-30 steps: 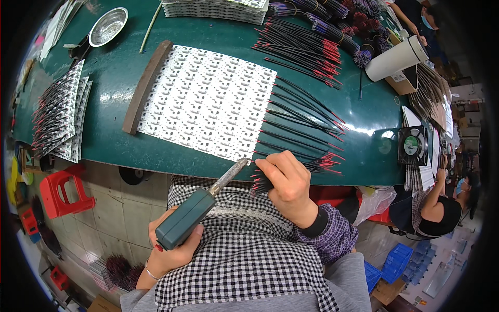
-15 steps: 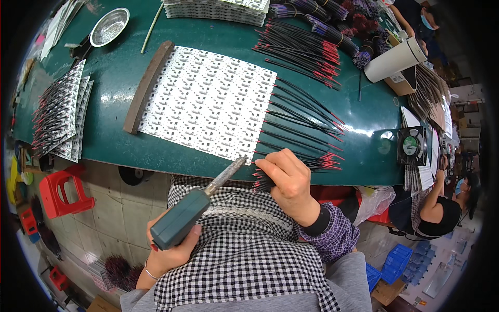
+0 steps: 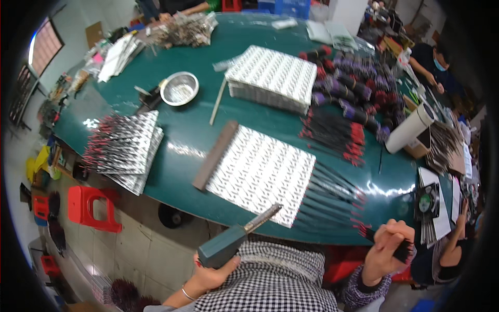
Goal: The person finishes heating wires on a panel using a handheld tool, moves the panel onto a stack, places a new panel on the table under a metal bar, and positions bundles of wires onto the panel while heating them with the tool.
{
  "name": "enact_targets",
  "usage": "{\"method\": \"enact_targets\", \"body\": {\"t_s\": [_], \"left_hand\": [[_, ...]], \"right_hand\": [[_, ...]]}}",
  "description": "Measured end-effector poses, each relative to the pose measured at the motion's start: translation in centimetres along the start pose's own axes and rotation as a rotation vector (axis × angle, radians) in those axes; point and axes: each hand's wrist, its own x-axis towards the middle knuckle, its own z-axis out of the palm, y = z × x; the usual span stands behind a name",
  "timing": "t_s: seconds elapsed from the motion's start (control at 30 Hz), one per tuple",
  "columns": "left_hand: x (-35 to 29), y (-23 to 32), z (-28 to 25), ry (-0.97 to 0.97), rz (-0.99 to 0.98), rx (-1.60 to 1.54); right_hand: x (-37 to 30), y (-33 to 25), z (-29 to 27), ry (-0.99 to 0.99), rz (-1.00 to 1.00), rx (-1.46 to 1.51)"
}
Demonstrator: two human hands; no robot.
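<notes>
My left hand [image 3: 214, 274] is closed around the dark green handle of a soldering iron [image 3: 224, 246]. The iron's metal tip lies over the near right corner of a white circuit board panel [image 3: 262, 171]. Along the panel's right edge, black wires [image 3: 332, 200] with red ends fan out to the right. My right hand [image 3: 385, 247] is off to the right by the table's near edge, fingers closed on a bundle of black wires [image 3: 403, 251]. A brown bar [image 3: 215, 156] lies along the panel's left edge.
Wired panels [image 3: 125, 148] lie at left, near a metal bowl [image 3: 179, 88]. Behind the work stand a stack of panels [image 3: 270, 78] and a pile of black wires [image 3: 333, 135]. To the right are a white cylinder [image 3: 410, 127] and a small fan [image 3: 427, 199]. Other people sit beyond.
My right hand has moved from the panel's corner off to the right, gripping the wire bundle. The iron remains near the same corner. The view has tilted up, showing more of the table's far side.
</notes>
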Motion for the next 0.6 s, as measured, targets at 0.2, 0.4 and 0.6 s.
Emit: {"method": "enact_targets", "body": {"t_s": [0.2,0.4,0.6], "left_hand": [[0.2,-0.7,0.1,-0.004,0.023,-0.216],[0.5,-1.0,-1.0,-0.019,-0.020,-0.270],[0.2,-0.4,-0.1,0.009,-0.086,-0.326]], "right_hand": [[-1.1,6.5,0.5,-0.142,0.188,-0.288],[6.0,1.5,1.7,-0.417,-0.328,-0.753],[9.3,13.1,0.7,-0.908,-0.367,-1.870]]}}
